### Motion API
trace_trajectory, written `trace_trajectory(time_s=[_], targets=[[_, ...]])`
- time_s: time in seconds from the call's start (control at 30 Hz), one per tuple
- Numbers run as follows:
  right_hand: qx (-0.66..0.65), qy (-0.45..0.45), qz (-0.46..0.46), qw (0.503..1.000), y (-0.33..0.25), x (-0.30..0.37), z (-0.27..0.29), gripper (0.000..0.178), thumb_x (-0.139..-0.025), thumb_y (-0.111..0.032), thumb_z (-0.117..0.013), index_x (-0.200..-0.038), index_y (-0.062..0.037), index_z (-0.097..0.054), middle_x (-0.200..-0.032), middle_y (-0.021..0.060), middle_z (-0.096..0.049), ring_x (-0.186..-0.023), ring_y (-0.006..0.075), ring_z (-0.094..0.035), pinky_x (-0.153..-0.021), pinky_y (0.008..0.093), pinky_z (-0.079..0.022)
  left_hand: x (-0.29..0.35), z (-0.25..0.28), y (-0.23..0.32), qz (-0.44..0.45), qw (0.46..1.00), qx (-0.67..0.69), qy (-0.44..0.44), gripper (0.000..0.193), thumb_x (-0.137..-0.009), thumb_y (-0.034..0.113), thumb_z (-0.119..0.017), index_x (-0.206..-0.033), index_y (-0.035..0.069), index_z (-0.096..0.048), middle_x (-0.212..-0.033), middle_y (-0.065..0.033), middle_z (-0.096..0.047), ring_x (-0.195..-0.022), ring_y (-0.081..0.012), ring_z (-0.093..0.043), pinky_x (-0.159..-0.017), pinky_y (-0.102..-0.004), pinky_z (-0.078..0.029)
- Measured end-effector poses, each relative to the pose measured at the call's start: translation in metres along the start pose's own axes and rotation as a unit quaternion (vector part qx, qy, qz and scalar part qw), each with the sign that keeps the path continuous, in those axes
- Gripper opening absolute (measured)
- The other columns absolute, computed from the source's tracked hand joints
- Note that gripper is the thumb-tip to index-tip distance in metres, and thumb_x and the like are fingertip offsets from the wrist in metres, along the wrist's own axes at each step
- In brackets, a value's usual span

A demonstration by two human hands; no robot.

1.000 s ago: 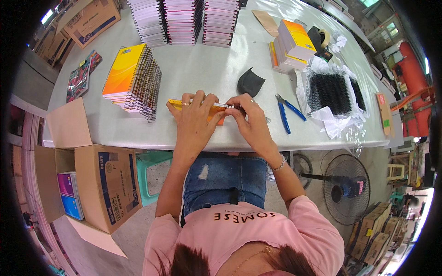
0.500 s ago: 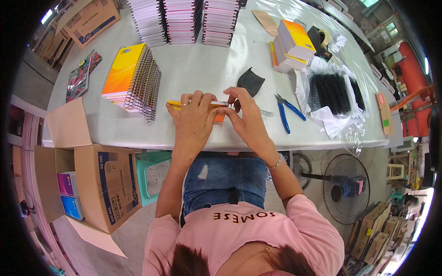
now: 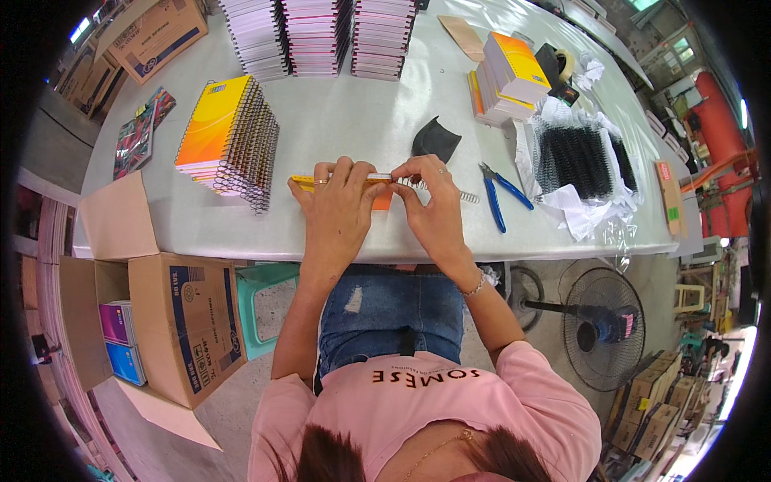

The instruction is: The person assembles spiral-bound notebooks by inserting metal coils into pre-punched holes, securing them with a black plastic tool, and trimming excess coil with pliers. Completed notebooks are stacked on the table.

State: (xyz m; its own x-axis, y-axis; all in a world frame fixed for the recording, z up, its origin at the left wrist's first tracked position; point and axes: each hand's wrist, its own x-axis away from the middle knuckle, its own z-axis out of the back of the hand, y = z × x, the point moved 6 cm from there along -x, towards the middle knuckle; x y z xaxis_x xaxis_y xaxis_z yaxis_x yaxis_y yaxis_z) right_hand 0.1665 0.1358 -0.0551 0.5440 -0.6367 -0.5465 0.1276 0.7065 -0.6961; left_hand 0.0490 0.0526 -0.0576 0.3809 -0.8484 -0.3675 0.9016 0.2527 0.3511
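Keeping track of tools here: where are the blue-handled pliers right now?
In the head view, the blue-handled pliers lie on the table, right of the right hand and left of the black coils on white paper.

The left forearm (image 3: 307, 317) and right forearm (image 3: 490, 305) angle inward; the left hand (image 3: 341, 209) shows its back, fingers (image 3: 344, 170) bent forward and thumb (image 3: 375, 194) stretched rightward, close beside the right hand (image 3: 434, 210), whose thumb and index finger (image 3: 412, 164) pinch close together, tips aimed left
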Motion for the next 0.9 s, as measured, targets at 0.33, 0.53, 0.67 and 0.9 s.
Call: trace_trajectory(time_s=[0.33, 0.53, 0.67, 0.9], targets=[[-0.040, -0.007, -0.046, 0.998, 0.001, -0.001, -0.001, 0.020, -0.082, 0.003, -0.069, -0.099, -0.0035, -0.061, -0.094, 0.0099, -0.061, -0.088, 0.0276, -0.057, -0.081, 0.0377, -0.043, 0.000, 0.000, 0.000, 0.002, 1.000, 0.008, -0.001, 0.026, -0.100, 0.038, -0.054, -0.109, 0.016, -0.064, -0.105, 0.0003, -0.055, -0.110, -0.0228, -0.051, -0.099, -0.0715, -0.025], [-0.031, -0.011, -0.051, 0.998, 0.000, -0.002, 0.003, 0.018, -0.082, 0.000, -0.071, -0.098, -0.0031, -0.063, -0.095, 0.0109, -0.062, -0.086, 0.0282, -0.060, -0.080, 0.0378, -0.044, 0.000, -0.001, -0.001, 0.005, 1.000, 0.012, -0.002, 0.026, -0.099, 0.038, -0.055, -0.109, 0.016, -0.064, -0.105, 0.0004, -0.055, -0.110, -0.0226, -0.051, -0.099, -0.0715, -0.025], [-0.016, -0.017, -0.054, 0.998, 0.010, 0.003, 0.003, 0.017, -0.081, -0.001, -0.073, -0.096, -0.0027, -0.064, -0.093, 0.0110, -0.064, -0.083, 0.0277, -0.061, -0.079, 0.0379, -0.044, -0.001, -0.001, 0.000, 0.003, 1.000, 0.009, 0.002, 0.026, -0.099, 0.039, -0.055, -0.108, 0.016, -0.064, -0.105, 0.0006, -0.056, -0.110, -0.0222, -0.051, -0.099, -0.0711, -0.024], [-0.037, 0.019, -0.051, 0.998, 0.003, 0.000, 0.004, 0.017, -0.080, 0.001, -0.074, -0.092, -0.0019, -0.063, -0.088, 0.0109, -0.062, -0.078, 0.0258, -0.059, -0.075, 0.0376, -0.043, 0.000, 0.000, -0.001, 0.005, 1.000, 0.010, -0.001, 0.026, -0.099, 0.039, -0.055, -0.107, 0.017, -0.065, -0.104, 0.0010, -0.055, -0.110, -0.0221, -0.050, -0.099, -0.0713, -0.024]])
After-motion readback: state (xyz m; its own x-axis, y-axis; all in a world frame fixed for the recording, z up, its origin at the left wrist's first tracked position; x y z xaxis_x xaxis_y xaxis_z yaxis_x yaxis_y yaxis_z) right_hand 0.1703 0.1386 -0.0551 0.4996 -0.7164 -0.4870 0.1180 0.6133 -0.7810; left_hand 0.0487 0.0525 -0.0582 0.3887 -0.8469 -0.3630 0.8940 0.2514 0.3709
